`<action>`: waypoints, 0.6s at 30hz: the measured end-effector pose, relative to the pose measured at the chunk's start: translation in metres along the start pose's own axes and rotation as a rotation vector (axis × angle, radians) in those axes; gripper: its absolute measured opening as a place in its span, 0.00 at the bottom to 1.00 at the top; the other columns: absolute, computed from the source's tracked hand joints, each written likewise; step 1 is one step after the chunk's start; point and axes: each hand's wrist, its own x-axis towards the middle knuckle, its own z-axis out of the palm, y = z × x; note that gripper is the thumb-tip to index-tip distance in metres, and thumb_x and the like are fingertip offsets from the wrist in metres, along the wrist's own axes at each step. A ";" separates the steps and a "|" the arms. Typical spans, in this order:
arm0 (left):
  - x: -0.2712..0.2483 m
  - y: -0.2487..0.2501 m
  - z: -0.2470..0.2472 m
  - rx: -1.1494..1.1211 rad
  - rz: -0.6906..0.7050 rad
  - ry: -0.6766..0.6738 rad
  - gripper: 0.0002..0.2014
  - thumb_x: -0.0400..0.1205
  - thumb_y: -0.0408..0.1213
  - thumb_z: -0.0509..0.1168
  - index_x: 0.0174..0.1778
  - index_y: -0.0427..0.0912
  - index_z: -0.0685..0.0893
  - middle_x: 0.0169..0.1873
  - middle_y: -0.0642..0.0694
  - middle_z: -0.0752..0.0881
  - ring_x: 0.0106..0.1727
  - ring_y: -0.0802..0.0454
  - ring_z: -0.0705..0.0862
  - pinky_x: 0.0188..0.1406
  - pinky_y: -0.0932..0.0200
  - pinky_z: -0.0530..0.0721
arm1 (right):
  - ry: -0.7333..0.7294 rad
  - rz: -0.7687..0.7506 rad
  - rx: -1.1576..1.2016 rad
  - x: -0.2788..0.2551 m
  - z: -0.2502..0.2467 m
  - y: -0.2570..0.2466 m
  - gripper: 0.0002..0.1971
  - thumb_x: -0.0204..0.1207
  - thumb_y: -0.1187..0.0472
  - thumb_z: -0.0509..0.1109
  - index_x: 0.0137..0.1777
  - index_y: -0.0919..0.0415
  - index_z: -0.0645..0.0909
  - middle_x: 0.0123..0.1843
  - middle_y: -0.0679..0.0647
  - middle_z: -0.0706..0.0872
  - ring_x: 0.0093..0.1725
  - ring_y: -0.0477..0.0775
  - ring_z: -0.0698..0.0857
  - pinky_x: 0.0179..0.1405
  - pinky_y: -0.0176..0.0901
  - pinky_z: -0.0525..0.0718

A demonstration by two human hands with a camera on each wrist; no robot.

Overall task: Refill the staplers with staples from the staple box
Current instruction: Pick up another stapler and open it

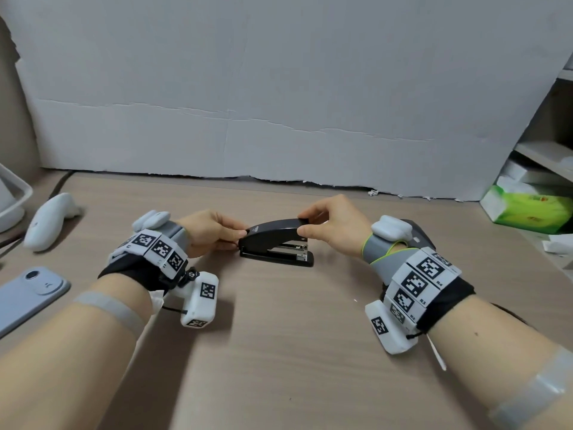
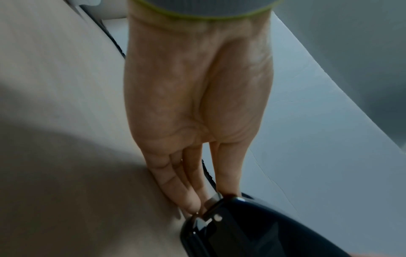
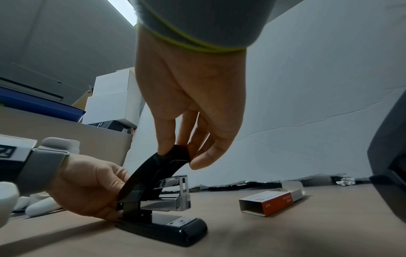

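Observation:
A black stapler (image 1: 276, 243) stands mid-table on the wooden table (image 1: 279, 336), its top cover raised at an angle so the metal staple channel (image 3: 167, 203) shows. My left hand (image 1: 240, 235) grips the stapler's rear hinge end, with thumb and fingers on either side of the stapler (image 2: 252, 229). My right hand (image 1: 305, 226) pinches the front tip of the cover between thumb and fingers; the right wrist view shows this pinch by my right hand (image 3: 182, 156). An open orange and white staple box (image 3: 270, 200) lies on the table beyond the stapler; in the head view it is hidden.
A white controller (image 1: 46, 221) and a grey-blue phone (image 1: 28, 293) lie at the left. A white tray (image 1: 12, 193) sits at the far left edge. A green tissue pack (image 1: 527, 209) and shelves stand at the right. A white board (image 1: 279, 103) closes off the back.

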 end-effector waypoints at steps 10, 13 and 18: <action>0.004 0.012 -0.002 0.009 -0.096 -0.007 0.12 0.81 0.20 0.65 0.45 0.34 0.93 0.60 0.29 0.87 0.58 0.41 0.84 0.73 0.45 0.77 | -0.008 -0.005 -0.040 -0.003 -0.004 -0.002 0.14 0.72 0.55 0.80 0.57 0.55 0.89 0.46 0.47 0.88 0.43 0.44 0.84 0.38 0.25 0.74; 0.006 0.014 -0.005 0.039 -0.093 0.005 0.10 0.80 0.19 0.66 0.48 0.32 0.92 0.62 0.28 0.86 0.55 0.43 0.86 0.66 0.50 0.84 | -0.010 -0.005 -0.040 -0.002 -0.004 -0.002 0.15 0.72 0.55 0.79 0.58 0.55 0.89 0.46 0.47 0.88 0.39 0.37 0.81 0.37 0.25 0.73; 0.005 0.016 -0.001 0.052 -0.092 0.009 0.10 0.80 0.19 0.65 0.47 0.32 0.92 0.60 0.28 0.87 0.52 0.43 0.88 0.52 0.57 0.90 | -0.010 -0.009 -0.047 -0.002 -0.006 -0.002 0.14 0.71 0.55 0.80 0.57 0.55 0.90 0.48 0.49 0.90 0.43 0.44 0.83 0.38 0.27 0.75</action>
